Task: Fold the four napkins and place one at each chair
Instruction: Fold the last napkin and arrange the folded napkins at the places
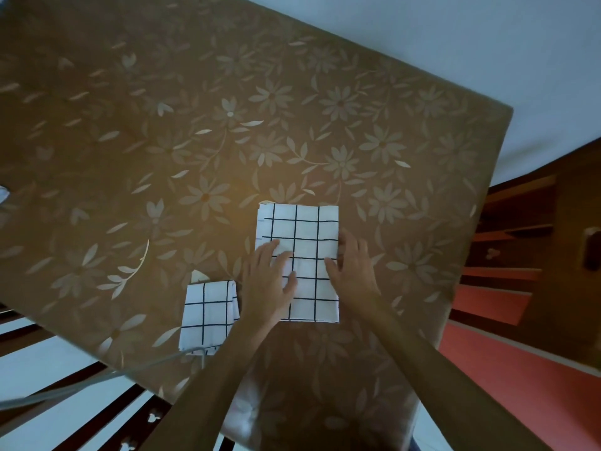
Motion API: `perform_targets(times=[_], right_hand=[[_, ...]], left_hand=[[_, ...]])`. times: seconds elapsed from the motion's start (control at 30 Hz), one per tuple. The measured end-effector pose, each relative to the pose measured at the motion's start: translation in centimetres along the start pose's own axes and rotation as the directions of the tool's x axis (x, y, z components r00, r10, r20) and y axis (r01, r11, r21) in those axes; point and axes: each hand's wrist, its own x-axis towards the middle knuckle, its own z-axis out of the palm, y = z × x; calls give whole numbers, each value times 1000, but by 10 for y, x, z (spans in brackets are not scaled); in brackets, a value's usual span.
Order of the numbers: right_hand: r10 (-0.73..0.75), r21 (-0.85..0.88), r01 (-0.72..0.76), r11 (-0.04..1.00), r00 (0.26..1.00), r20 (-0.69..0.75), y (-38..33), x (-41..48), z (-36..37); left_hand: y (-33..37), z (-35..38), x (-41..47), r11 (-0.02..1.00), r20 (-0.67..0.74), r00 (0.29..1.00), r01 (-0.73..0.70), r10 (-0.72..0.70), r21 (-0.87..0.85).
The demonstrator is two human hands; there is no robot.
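Note:
A white napkin with a black grid (300, 229) lies folded into a tall rectangle on the brown flowered tablecloth (227, 125), near the table's front edge. My left hand (268, 278) lies flat on its lower left part, fingers spread. My right hand (353, 268) rests on its right edge with straight fingers. A second folded napkin of the same pattern (208, 315) lies to the left, beside my left forearm. A white scrap (4, 193) shows at the far left edge; I cannot tell what it is.
A dark wooden chair back (81, 385) stands below the table's front left edge, with a grey cable (97, 379) running across it. Another wooden chair (520, 239) stands at the right side, over a red floor (520, 362).

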Motion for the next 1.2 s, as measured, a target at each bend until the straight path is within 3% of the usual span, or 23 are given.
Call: perform_targets(times=[0.1,0.2,0.37,0.47,0.6,0.67,0.83,0.97,1.1,1.2], right_hand=[[214,209,-229,951,973,92,-9,11,-5],[285,256,-345,903,927,244,-11,17,-13],[149,239,-223,945,945,292,-3,7,-23],[92,278,-166,946,961,260,9,5,-27],[91,311,-163,936,968,235,24,4,-32],[74,287,-146,947,967,245,29,5,-35],[90,276,-168,946,958,274,36,11,-38],[70,125,-95,988,979,192,40,12,-42],[-56,-84,71,994,984,167,43,5,-47],[-71,-182,90,979,991,113,43,-3,-44]], left_hand=[[-1,-12,15,970,-82,984,136,-155,-201],[-5,-20,23,943,-53,965,239,-258,-231],[-30,-22,26,883,30,942,323,-333,-342],[-33,-27,30,765,90,919,372,-385,-526],[-34,-39,41,653,240,904,423,-355,-628],[-32,-45,44,662,283,905,426,-318,-617],[-23,-43,37,693,175,970,244,-170,-678],[-34,-28,22,934,1,996,-79,85,-349],[-33,-29,13,952,-39,957,-289,287,-98],[-35,-23,13,944,-40,944,-329,329,-13]])
